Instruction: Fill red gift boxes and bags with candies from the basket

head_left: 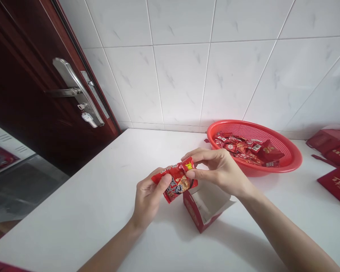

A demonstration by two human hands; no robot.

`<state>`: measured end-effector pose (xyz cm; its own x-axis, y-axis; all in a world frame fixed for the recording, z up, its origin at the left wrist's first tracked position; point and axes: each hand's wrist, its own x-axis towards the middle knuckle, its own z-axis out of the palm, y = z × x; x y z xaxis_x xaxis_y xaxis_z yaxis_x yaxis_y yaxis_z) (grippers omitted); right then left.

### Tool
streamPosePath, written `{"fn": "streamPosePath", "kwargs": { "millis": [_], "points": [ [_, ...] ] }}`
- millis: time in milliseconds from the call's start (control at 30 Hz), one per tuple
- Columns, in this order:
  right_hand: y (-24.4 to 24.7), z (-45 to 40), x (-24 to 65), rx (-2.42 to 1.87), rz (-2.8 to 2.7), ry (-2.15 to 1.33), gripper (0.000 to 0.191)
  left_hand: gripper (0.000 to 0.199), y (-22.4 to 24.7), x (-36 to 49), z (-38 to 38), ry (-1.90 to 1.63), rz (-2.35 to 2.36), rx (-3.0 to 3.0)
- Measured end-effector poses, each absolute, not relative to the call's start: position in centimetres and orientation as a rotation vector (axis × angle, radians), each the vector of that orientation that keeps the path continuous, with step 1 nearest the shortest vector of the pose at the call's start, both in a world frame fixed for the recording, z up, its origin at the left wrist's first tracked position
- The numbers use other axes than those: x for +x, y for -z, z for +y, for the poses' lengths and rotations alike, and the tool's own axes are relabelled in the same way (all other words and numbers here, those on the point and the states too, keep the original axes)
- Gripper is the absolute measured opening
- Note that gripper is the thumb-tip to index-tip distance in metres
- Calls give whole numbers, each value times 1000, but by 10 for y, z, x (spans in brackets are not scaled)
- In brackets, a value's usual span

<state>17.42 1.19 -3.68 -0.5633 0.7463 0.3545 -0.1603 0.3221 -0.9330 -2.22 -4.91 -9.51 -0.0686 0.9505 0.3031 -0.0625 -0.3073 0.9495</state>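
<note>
My left hand (pixel 150 196) is closed on a red snack packet (pixel 177 185) with black lettering and a picture of food, its thumb lying across the front. At the packet's upper right, my right hand (pixel 215 166) pinches a red wrapper end with yellow letters between thumb and fingers. Whether that end belongs to the same packet or to a second one, I cannot tell. Just below my hands stands a small red carton (pixel 197 217) with a pale inside and its top open. Part of it is hidden behind my right hand and the packet.
A red plastic basket (pixel 296 156) with many small red packets (pixel 243 147) stands at the back right, near the tiled wall (pixel 184 83). Red bags (pixel 336 147) lie at the right edge of the white table (pixel 87 211). Beyond its left edge is a dark door (pixel 25 75) with keys.
</note>
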Motion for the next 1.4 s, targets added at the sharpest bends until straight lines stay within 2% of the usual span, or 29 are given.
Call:
{"fn": "streamPosePath", "kwargs": {
  "millis": [267,567,700,833,1167,1400],
  "points": [
    [39,5,167,-562,-1725,-1166,10,32,92,-21,-49,-1539,971,1295],
    [30,7,176,-559,-1677,-1512,23,39,90,-20,-47,-1582,1026,1093],
    [28,8,180,-625,-1836,-1563,26,44,89,-22,-46,-1587,1045,1015],
    [29,8,180,-688,-1717,-1588,26,47,88,-24,-47,-1501,999,1061],
    [24,14,185,-655,-1576,-1528,25,33,84,-27,-45,-1332,983,1237],
    [23,16,191,-652,-1681,-1505,24,34,85,-26,-47,-1328,958,1286]
  ]
}}
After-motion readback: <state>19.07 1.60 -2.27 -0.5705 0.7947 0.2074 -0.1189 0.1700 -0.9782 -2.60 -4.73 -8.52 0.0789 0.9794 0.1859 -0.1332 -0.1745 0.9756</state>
